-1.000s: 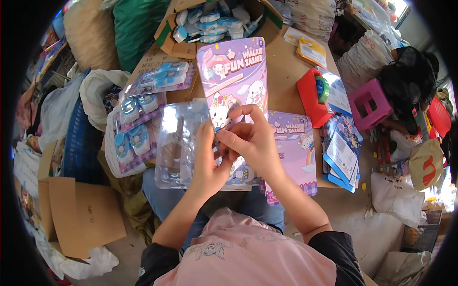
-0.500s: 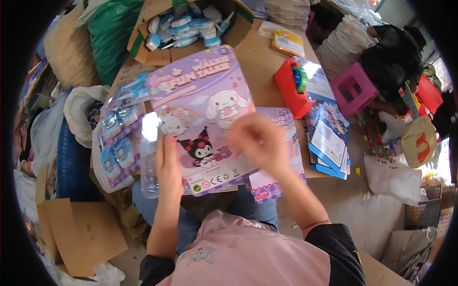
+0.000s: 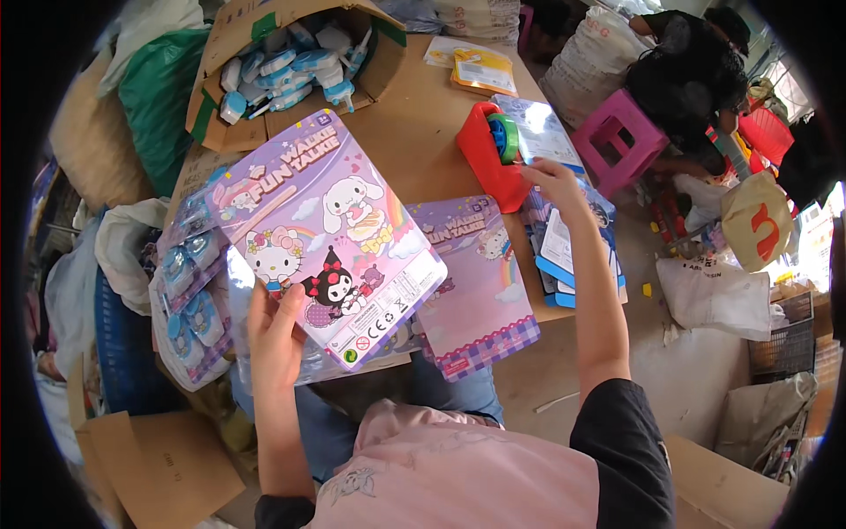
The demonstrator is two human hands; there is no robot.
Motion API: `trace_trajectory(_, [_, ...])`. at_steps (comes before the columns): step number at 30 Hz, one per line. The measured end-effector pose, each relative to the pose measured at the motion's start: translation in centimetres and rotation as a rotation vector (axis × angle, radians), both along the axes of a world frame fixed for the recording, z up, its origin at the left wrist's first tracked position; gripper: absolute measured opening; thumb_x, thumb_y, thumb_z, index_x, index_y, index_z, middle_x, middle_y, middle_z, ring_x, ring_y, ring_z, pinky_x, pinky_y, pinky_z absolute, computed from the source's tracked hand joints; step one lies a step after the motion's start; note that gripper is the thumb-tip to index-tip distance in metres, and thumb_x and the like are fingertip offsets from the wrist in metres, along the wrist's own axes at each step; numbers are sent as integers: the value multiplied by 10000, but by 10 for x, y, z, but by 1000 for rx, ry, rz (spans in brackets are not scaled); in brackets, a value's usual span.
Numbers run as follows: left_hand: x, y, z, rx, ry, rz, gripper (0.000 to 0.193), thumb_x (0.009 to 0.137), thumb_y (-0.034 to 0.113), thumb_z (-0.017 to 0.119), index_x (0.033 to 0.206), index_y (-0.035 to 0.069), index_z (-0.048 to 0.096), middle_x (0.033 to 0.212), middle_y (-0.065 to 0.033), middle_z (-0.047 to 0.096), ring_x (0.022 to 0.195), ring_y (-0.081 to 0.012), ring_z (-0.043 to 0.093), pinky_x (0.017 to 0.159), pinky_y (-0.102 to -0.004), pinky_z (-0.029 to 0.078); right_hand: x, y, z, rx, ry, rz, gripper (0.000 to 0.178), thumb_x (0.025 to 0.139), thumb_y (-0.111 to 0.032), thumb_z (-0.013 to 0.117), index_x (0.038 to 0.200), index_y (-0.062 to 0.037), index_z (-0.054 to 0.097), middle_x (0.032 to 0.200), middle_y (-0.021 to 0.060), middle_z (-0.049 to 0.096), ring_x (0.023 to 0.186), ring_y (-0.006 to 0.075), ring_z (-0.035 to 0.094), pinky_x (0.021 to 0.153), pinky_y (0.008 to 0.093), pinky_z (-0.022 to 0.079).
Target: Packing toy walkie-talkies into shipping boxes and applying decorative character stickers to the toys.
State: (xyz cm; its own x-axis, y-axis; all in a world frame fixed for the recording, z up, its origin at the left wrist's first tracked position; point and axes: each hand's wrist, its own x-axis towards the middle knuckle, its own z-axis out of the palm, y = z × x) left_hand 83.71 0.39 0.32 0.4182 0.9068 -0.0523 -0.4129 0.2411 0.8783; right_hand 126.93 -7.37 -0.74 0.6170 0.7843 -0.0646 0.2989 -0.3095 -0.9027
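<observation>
My left hand [image 3: 275, 339] is closed on the lower left edge of a purple printed backing card [image 3: 317, 203] with cartoon animals, thumb across its front. Clear plastic packaging [image 3: 242, 286] shows behind the card's left edge. The card is tilted above the table's near edge. My right hand [image 3: 557, 183] reaches to the front end of a red tape dispenser [image 3: 483, 159] with a green-rimmed tape roll [image 3: 506, 138]. Its thumb and forefinger are pinched there; what lies between the fingertips is too small to make out. A second purple card [image 3: 480, 309] lies beneath, to the right.
An open cardboard box [image 3: 211, 106] of blue and white toy pieces [image 3: 291, 75] lies at the far left. Packed blister cards [image 3: 189, 326] are piled left. Blue cards [image 3: 557, 251] lie at the right. Beyond is a pink stool [image 3: 619, 141] beside another person [image 3: 692, 75].
My right hand has left the purple card and moved right to the tape dispenser. The held card has shifted left and turned, with my left hand still on it.
</observation>
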Motion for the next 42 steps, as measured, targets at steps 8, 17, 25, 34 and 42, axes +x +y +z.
trace_trajectory(8, [-3, -3, 5, 54, 34, 63, 492, 894, 75, 597, 1338, 37, 389, 1202, -58, 515, 1069, -148, 516, 899, -312, 439, -10, -8, -3, 71, 39, -282, 215, 779, -251, 690, 907, -80, 711, 845, 2, 641, 757, 54, 540, 514, 201, 358])
trace_trajectory(17, [-6, -1, 3, 91, 13, 70, 455, 898, 55, 578, 1317, 31, 406, 1173, -63, 532, 1051, -139, 523, 902, -299, 433, -26, -27, -34, 136, -385, -244, 239, 752, -217, 689, 810, 15, 709, 659, 75, 667, 609, 134, 611, 598, 269, 481])
trace_trajectory(25, [-5, -13, -2, 294, 169, 28, 401, 908, 94, 577, 1279, 19, 443, 1144, -38, 551, 970, -89, 503, 854, -243, 406, -163, 5, 44, 479, 446, 320, 215, 895, -195, 611, 973, 0, 660, 1249, 84, 555, 1027, 126, 560, 855, 274, 442])
trace_trajectory(34, [-11, -22, 5, 457, 226, 67, 335, 921, 97, 565, 1226, -11, 475, 1110, -44, 567, 951, -80, 506, 845, -242, 402, -182, 33, 39, 437, 565, 392, 222, 875, -207, 651, 909, 12, 665, 879, 83, 663, 857, 141, 608, 793, 266, 466])
trace_trajectory(42, [-13, -22, 3, 494, 226, 55, 310, 919, 62, 555, 1209, -20, 479, 1053, -34, 571, 900, -67, 498, 806, -229, 404, -187, 35, 43, 393, 561, 417, 230, 893, -177, 622, 838, 44, 648, 730, 99, 647, 699, 164, 612, 737, 286, 472])
